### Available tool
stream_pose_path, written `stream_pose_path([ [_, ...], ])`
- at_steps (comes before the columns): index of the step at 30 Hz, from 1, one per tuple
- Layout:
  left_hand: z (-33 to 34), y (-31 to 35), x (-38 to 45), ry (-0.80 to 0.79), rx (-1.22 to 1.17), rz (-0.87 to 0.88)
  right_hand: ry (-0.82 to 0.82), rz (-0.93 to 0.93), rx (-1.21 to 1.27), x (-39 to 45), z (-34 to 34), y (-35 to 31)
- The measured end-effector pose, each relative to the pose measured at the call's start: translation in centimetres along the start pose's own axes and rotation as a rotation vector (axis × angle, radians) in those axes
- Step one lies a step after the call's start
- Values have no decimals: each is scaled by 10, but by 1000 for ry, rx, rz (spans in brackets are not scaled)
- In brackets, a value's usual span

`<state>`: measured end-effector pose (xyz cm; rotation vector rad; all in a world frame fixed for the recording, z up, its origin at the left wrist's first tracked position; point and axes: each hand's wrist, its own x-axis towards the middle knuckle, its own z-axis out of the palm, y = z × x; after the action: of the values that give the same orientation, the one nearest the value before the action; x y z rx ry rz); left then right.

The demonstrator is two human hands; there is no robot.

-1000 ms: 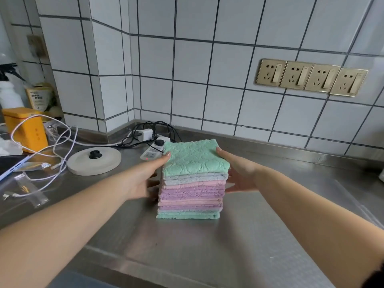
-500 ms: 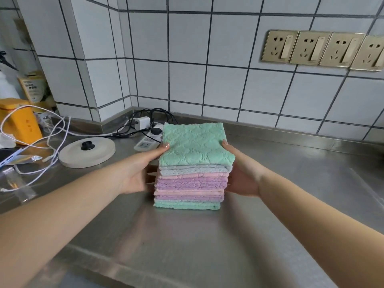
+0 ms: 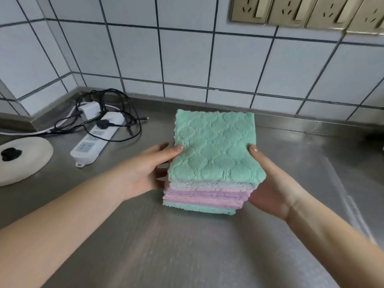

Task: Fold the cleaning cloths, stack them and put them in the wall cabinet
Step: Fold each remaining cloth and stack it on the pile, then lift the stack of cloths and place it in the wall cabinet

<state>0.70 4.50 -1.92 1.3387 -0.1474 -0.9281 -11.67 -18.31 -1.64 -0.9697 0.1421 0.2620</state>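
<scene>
Stack of cloths point(image 3: 212, 163) at center on steel counter point(image 3: 187, 246). Left hand point(image 3: 143, 173) grips its 9 o'clock side, right hand point(image 3: 270, 183) its 3 o'clock side, thumbs on top. Power strip point(image 3: 93, 140) at 10 o'clock.

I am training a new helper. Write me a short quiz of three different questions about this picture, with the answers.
1. True or false: the top cloth of the stack is pink.
2. Which lies left of the stack: (a) power strip, (b) kettle, (c) sponge?
3. Fill in: the left hand and right hand grip the stack from its two ___.

Key: 1 false, it is green; 2 a; 3 sides.
</scene>
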Motion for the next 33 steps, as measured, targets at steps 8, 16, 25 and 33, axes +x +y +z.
stream_pose_path([
  [8,23,5,-59,9,-217,-159,3,69,81,-57,34,-4],
  [16,41,4,-119,-88,-219,-184,43,146,25,-99,67,-4],
  [25,13,18,-130,-104,-177,-213,119,123,52,-106,114,3],
  [33,-58,50,-142,-352,-8,-272,340,-55,109,-96,212,58],
])
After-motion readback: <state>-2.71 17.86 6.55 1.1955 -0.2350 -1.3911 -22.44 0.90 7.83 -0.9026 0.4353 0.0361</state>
